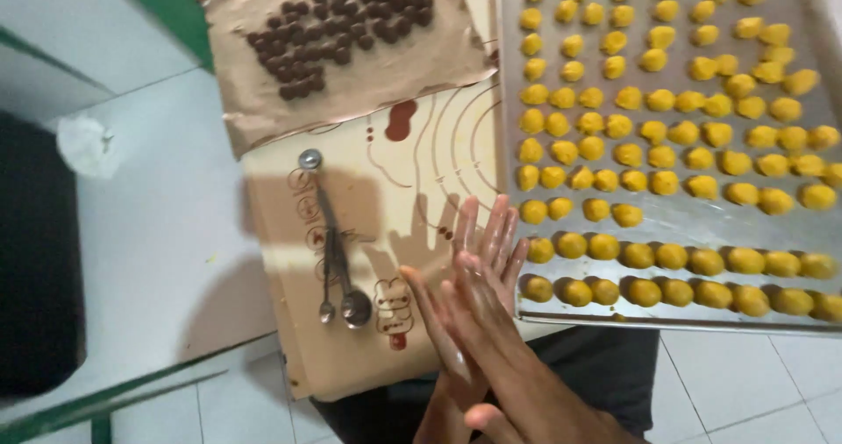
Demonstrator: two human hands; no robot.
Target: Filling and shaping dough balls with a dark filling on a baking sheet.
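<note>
The light is soft and fairly bright. The hands (478, 321) drop a dark shadow to their left, low in the frame. The metal tray (702, 225) on the right shines a little. The whole view looks slightly fuzzy, and the fingers look blurred.

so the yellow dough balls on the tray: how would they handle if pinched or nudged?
Likely soft: the yellow dough balls look lumpy and hand-shaped, so a pinch would probably dent them. They seem light. Nudged, the rounder ones may roll on the smooth metal tray; tacky dough might stick instead.
</note>
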